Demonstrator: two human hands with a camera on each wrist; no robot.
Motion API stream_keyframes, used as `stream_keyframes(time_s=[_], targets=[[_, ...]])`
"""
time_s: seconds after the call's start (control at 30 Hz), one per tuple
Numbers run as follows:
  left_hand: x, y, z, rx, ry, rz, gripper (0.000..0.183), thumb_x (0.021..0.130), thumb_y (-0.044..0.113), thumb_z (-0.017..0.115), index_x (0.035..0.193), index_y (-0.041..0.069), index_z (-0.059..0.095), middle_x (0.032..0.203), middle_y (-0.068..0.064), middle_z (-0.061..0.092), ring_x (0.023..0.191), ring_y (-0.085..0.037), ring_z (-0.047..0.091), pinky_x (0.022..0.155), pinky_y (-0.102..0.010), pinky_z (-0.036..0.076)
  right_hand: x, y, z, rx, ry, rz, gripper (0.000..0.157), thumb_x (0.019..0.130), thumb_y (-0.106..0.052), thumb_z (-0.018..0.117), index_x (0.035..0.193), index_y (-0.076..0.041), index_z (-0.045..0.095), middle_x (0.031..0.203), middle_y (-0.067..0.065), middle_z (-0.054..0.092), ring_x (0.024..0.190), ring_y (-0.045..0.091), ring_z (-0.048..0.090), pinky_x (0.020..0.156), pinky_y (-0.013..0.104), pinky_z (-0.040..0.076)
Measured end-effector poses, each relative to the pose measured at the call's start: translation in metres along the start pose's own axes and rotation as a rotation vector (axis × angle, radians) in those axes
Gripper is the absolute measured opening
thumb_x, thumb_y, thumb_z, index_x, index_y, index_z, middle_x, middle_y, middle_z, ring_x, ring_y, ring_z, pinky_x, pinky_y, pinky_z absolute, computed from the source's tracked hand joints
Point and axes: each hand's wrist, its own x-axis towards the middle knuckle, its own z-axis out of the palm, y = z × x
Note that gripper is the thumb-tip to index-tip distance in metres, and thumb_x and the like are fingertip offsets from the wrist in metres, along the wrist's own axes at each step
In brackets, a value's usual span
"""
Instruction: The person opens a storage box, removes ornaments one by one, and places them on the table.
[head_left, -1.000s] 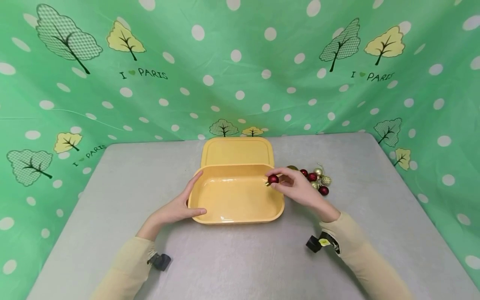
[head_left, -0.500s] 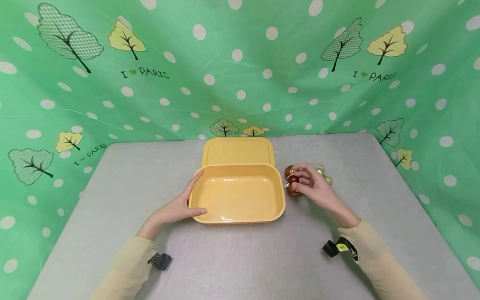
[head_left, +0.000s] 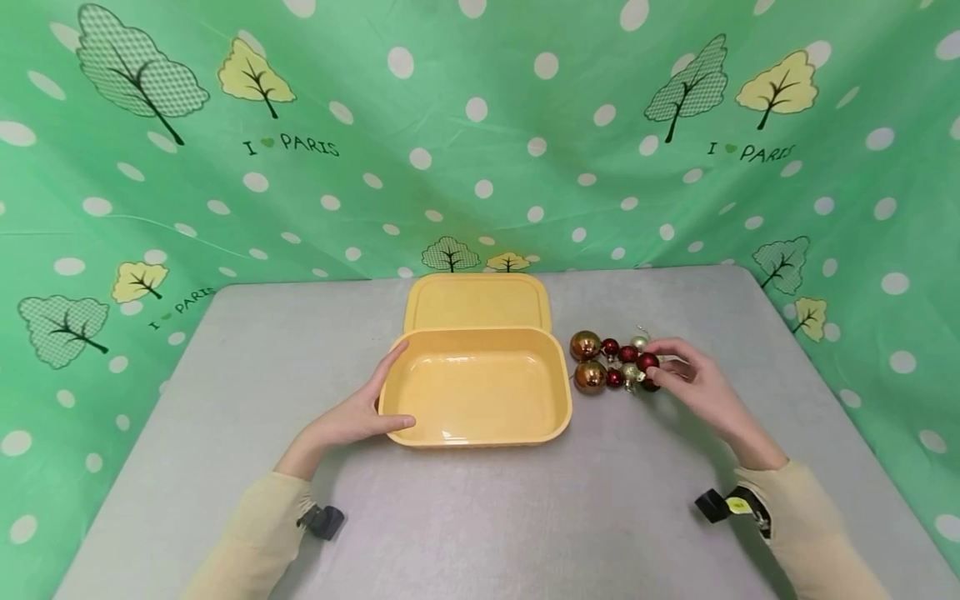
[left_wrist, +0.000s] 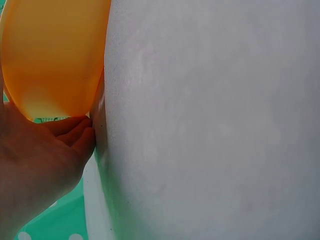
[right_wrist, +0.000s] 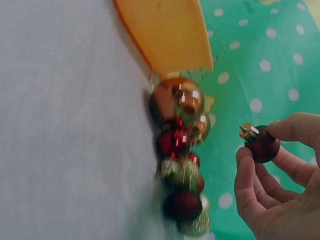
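Observation:
My right hand pinches a dark red Christmas bauble between thumb and fingertips. Its gold cap points away from the palm in the right wrist view. Beneath and beside it lies a cluster of baubles: two large copper ones, several red ones and some pale gold ones. My left hand holds the left end of a yellow plastic box, thumb over the front rim and fingers along the outer wall. Nothing lies inside the box. In the left wrist view the fingers bend against the box's side.
Behind the box lies a matching yellow lid, partly overlapped by it. The grey table extends on all sides, with a green dotted curtain behind. A small black camera is strapped to each wrist.
My right hand has moved right from over the box to the right end of the bauble cluster, still pinching the dark red bauble. The copper baubles are now uncovered. The left hand stays put.

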Motion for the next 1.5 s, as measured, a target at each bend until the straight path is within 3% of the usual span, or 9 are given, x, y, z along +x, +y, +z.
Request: stream_keyframes(time_s=[0.23, 0.4, 0.5, 0.83, 1.1, 1.4, 1.5], targets=[[0.001, -0.002, 0.0, -0.001, 0.001, -0.009, 0.107, 0.083, 0.017, 0.077, 0.156, 0.029, -0.001, 0.16, -0.006, -0.007, 0.143, -0.032, 0.007, 0.112, -0.052, 0.016, -0.012, 0.016, -0.016, -0.11, 0.02, 0.036, 0.034, 0.094, -0.002, 0.059, 0.126, 0.006, 0.053, 0.119, 0.011, 0.056, 0.093, 0.005, 0.06, 0.078, 0.016, 0.048], [0.001, -0.001, 0.001, 0.012, 0.001, -0.01, 0.107, 0.083, 0.019, 0.077, 0.156, 0.028, -0.001, 0.161, -0.005, -0.007, 0.144, -0.03, 0.004, 0.112, -0.053, 0.014, -0.017, 0.028, -0.023, -0.103, 0.023, 0.047, 0.038, 0.091, 0.005, 0.058, 0.127, 0.01, 0.048, 0.12, 0.03, 0.054, 0.092, -0.001, 0.058, 0.077, 0.015, 0.05], [0.001, -0.001, 0.0, 0.004, -0.001, -0.006, 0.106, 0.084, 0.019, 0.077, 0.156, 0.027, -0.001, 0.16, -0.006, -0.008, 0.144, -0.031, 0.003, 0.112, -0.054, 0.014, -0.018, 0.035, -0.027, -0.097, 0.018, 0.074, 0.036, 0.092, 0.005, 0.057, 0.126, 0.011, 0.047, 0.119, 0.034, 0.053, 0.09, -0.003, 0.059, 0.073, 0.019, 0.053], [0.001, 0.001, 0.0, -0.005, -0.001, -0.009, 0.106, 0.084, 0.019, 0.076, 0.156, 0.027, -0.001, 0.16, -0.007, -0.008, 0.143, -0.031, 0.005, 0.112, -0.052, 0.016, -0.013, 0.05, -0.027, -0.198, 0.005, 0.124, 0.03, 0.093, -0.002, 0.061, 0.121, 0.007, 0.055, 0.109, 0.027, 0.06, 0.083, 0.0, 0.058, 0.064, 0.02, 0.051], [0.0, 0.002, 0.0, 0.0, -0.001, -0.012, 0.106, 0.084, 0.019, 0.076, 0.156, 0.027, -0.001, 0.16, -0.006, -0.008, 0.143, -0.03, 0.007, 0.111, -0.05, 0.018, -0.008, 0.05, -0.023, -0.241, 0.016, 0.131, 0.03, 0.093, -0.005, 0.063, 0.119, 0.007, 0.054, 0.103, 0.023, 0.062, 0.081, 0.002, 0.058, 0.065, 0.018, 0.05], [0.0, 0.002, 0.0, 0.011, 0.001, -0.015, 0.104, 0.085, 0.019, 0.075, 0.156, 0.028, 0.0, 0.161, -0.003, -0.008, 0.143, -0.028, 0.005, 0.112, -0.036, 0.019, -0.004, 0.049, -0.019, -0.263, 0.044, 0.176, 0.03, 0.094, -0.009, 0.062, 0.116, 0.009, 0.052, 0.107, 0.026, 0.059, 0.082, 0.0, 0.057, 0.067, 0.016, 0.051], [0.0, 0.002, 0.0, 0.011, 0.0, -0.017, 0.104, 0.085, 0.019, 0.075, 0.156, 0.028, 0.0, 0.161, -0.003, -0.008, 0.143, -0.028, 0.004, 0.112, -0.039, 0.018, -0.003, 0.049, -0.019, -0.243, 0.039, 0.193, 0.033, 0.095, -0.01, 0.061, 0.119, 0.01, 0.049, 0.111, 0.028, 0.057, 0.084, -0.001, 0.056, 0.067, 0.017, 0.051]])
